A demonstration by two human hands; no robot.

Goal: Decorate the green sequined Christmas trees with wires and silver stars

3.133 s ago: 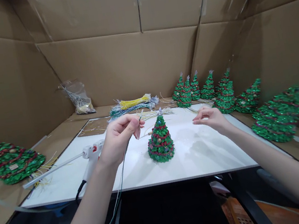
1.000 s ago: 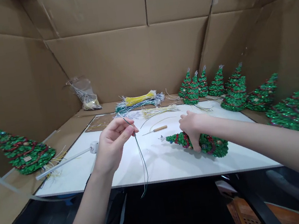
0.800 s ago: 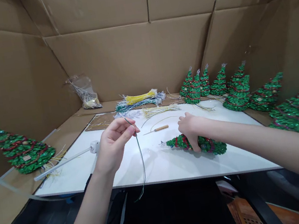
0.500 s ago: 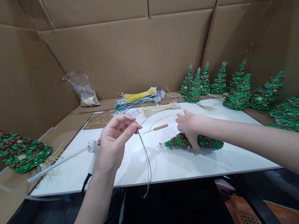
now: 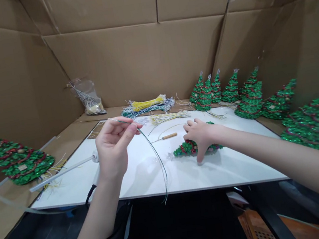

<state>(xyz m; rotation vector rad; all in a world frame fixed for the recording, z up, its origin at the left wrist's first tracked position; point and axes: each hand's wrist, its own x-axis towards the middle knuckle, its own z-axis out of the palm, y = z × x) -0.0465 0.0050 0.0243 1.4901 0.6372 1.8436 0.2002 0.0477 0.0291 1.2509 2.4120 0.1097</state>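
Note:
My left hand [image 5: 113, 145] is raised over the near left of the white board [image 5: 144, 178]. Its thumb and fingertips pinch a thin green and white wire [image 5: 157, 158], whose ends hang down past the board's front edge. My right hand [image 5: 200, 135] straddles a small Christmas tree [image 5: 179, 151] lying on its side, thumb on the near side and fingers on the far side. The tree is green with red garland, and its clear star points left. My hand and wrist hide its middle. A wooden-handled awl [image 5: 170, 136] lies just left of my right fingers.
Several decorated trees [image 5: 248, 99] stand along the right, and one more [image 5: 17, 158] is at the left. Bundled yellow wires [image 5: 149, 103] lie at the back near a plastic bag [image 5: 91, 100]. A glue gun's glue stick [image 5: 65, 173] juts leftward beside my left arm. Cardboard walls surround the board.
The lying tree has turned under my right hand, its base now farther from me. My right thumb is spread wider. My left hand has shifted slightly left and up with the wire.

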